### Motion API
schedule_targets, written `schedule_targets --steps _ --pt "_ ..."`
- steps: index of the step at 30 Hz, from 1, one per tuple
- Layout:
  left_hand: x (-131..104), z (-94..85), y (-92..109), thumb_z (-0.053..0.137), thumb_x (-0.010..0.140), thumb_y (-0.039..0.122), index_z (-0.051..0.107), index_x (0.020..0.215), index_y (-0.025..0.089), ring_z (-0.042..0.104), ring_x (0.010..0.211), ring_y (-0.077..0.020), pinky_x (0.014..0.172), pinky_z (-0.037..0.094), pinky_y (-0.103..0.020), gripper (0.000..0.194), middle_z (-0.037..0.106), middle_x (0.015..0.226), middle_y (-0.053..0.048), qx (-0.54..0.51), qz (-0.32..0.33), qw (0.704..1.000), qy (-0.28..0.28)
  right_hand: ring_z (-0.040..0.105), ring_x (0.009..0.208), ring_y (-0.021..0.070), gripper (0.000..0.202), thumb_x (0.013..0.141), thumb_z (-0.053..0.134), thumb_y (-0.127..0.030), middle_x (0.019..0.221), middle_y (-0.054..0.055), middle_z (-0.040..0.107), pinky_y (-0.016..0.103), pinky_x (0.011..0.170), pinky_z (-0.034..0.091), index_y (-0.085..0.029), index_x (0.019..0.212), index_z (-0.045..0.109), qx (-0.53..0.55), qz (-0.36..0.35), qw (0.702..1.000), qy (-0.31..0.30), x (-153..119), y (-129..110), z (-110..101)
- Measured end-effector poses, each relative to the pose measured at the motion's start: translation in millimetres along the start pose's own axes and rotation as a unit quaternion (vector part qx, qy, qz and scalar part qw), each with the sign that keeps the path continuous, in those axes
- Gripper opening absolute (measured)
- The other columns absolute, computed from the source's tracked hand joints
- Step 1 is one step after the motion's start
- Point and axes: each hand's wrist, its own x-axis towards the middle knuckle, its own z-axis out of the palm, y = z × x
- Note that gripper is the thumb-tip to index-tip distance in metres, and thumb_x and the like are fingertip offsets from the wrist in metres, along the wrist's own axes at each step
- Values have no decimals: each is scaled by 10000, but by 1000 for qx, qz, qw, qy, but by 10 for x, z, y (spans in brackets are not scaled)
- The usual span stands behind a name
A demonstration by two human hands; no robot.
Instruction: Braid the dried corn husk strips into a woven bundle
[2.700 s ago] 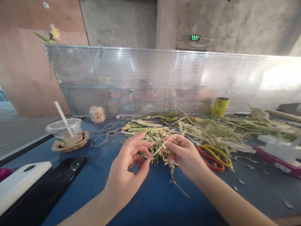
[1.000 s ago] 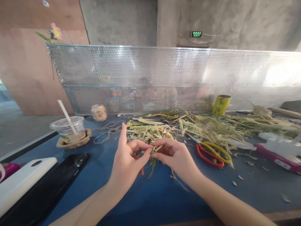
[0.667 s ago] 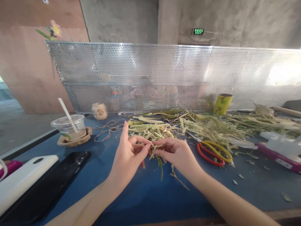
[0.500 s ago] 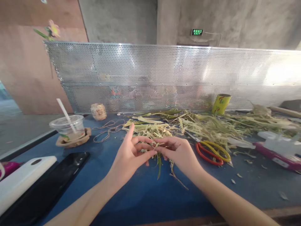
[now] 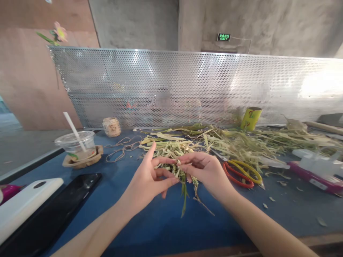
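Over the middle of the blue table, my left hand (image 5: 150, 175) and my right hand (image 5: 205, 169) meet at the fingertips. A small pale piece of plant strip (image 5: 178, 163) shows between them. The right thumb and forefinger pinch it from one side; the left thumb and fingers close on its other end, and the left forefinger points up. Right behind and below lies a heap of braided, dried green plant strips (image 5: 171, 149), partly hidden by the hands. A green leaf end (image 5: 184, 200) and a thin stalk (image 5: 205, 206) hang toward me from under the fingers.
Scissors (image 5: 242, 173) with red and yellow handles lie right of my hands. Dried leaves (image 5: 238, 146) spread behind them, with a yellow can (image 5: 251, 119). Left are a string (image 5: 120, 151), a plastic cup (image 5: 77, 142) and phones (image 5: 72, 194). A perforated metal screen (image 5: 160, 78) stands behind.
My fingertips have shifted slightly, and the pale strip between them now shows more. The green leaf end hangs a little lower. Other things stay in place.
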Motion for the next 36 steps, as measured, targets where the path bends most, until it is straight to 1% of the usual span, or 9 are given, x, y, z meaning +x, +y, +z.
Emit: schedule_targets --steps 3,5,10,14,17,20,25,30,36 --pt "4 -9 -30 680 696 209 -102 1400 272 591 730 -142 510 475 -229 1054 579 1008 -60 5 3 1000 -22 564 532 73 178 624 680 -132 713 -6 637 194 481 480 -175 792 644 -4 -3 999 -39 -13 -2 11" --pt "12 -13 -50 644 738 260 -56 1409 245 588 763 -142 582 475 -237 970 612 961 -50 28 23 999 -6 592 618 91 233 627 666 -107 739 -10 620 203 544 503 -190 841 623 -12 -15 999 -47 -28 14 26" --pt "32 -11 -81 654 728 297 34 1412 226 533 521 -101 507 447 -225 926 654 702 15 77 57 995 40 603 778 121 376 663 625 -89 868 4 595 264 713 520 -234 1001 546 -43 -63 995 -70 -59 102 37" --pt "27 -1 -73 669 706 285 60 1411 220 549 520 -113 490 446 -213 933 644 635 32 68 65 994 61 563 672 89 423 658 636 -115 1004 18 546 255 642 514 -251 1039 513 -93 -69 992 -45 -40 138 6" --pt "25 -2 -50 670 703 270 95 1406 226 509 475 -92 470 429 -202 909 633 622 42 71 73 991 88 523 560 73 326 635 675 -175 831 -7 553 227 537 479 -216 928 538 -122 -37 992 -22 -12 120 -16" --pt "30 -9 -32 683 691 243 106 1404 217 484 463 -81 461 411 -191 917 629 613 44 77 65 990 98 514 514 80 164 656 652 -204 645 -38 528 221 510 457 -193 764 529 -137 -11 990 -27 -5 104 -20" --pt "35 -17 -53 669 706 275 108 1403 223 486 461 -85 455 414 -193 896 637 621 39 86 70 990 88 551 595 110 190 645 675 -234 668 -20 567 222 538 441 -191 725 508 -191 -21 981 -28 -25 117 -13" --pt "25 -30 -57 647 727 298 101 1404 228 507 484 -95 478 430 -200 872 625 614 50 89 72 990 76 438 512 86 175 729 592 -205 544 -43 474 210 506 365 -182 587 491 -323 -67 942 -59 -32 80 -27" --pt "21 -28 2 671 701 266 206 1358 150 627 664 -157 650 477 -270 813 642 660 25 49 26 995 84 434 537 92 178 747 548 -196 572 -32 477 220 530 369 -182 586 474 -302 -59 946 -99 -25 -40 -115"
